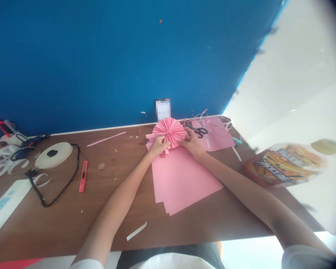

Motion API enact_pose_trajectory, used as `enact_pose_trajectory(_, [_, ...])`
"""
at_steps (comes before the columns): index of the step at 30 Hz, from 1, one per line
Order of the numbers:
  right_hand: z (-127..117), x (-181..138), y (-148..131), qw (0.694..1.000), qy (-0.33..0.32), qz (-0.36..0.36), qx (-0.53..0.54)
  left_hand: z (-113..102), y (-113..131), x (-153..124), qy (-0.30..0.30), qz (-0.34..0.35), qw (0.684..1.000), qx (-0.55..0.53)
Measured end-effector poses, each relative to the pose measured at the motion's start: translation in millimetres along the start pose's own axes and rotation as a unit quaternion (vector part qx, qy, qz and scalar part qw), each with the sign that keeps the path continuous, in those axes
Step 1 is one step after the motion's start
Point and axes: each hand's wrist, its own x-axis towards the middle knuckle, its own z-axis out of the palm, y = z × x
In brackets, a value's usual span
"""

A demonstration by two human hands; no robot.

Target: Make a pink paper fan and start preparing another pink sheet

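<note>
A round pleated pink paper rosette [169, 128] is held up over the far end of some pink paper sheets [182, 179]. My left hand [158, 146] pinches its lower left part, thumb and fingers closed near the centre. On the right edge, my right hand [192, 142] has its thumb and fingertips closed around the folds. A small pink paper piece pokes out below the rosette beside my left hand. Behind my right hand lie black-handled scissors [201, 131], partly hidden.
A phone-like device [163, 109] leans against the blue wall. Left are a red cutter knife [83, 176], a white tape roll [53, 155], a black cord [72, 190] and a white power strip [8, 205]. A bottle [288, 164] stands right. Paper scraps [136, 231] are scattered around.
</note>
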Motion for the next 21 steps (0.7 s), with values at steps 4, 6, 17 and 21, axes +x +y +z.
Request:
enact_pose_trajectory(4, [-4, 3, 0, 1.0, -0.023, 0.006, 0.008, -3, 4, -1, -0.003, -0.011, 1.0, 0.0])
enact_pose_trajectory(6, [-6, 4, 0, 0.999, -0.031, 0.014, 0.009, -4, 6, -2, -0.007, -0.02, 1.0, 0.002])
enact_pose_trajectory(17, [-8, 6, 1, 0.998, -0.051, 0.022, 0.013, -16, 12, -3, -0.042, -0.041, 0.998, 0.016])
enact_pose_trajectory(21, [-9, 6, 1, 0.998, -0.05, 0.029, 0.006, -19, 11, -2, -0.061, -0.049, 0.997, 0.022])
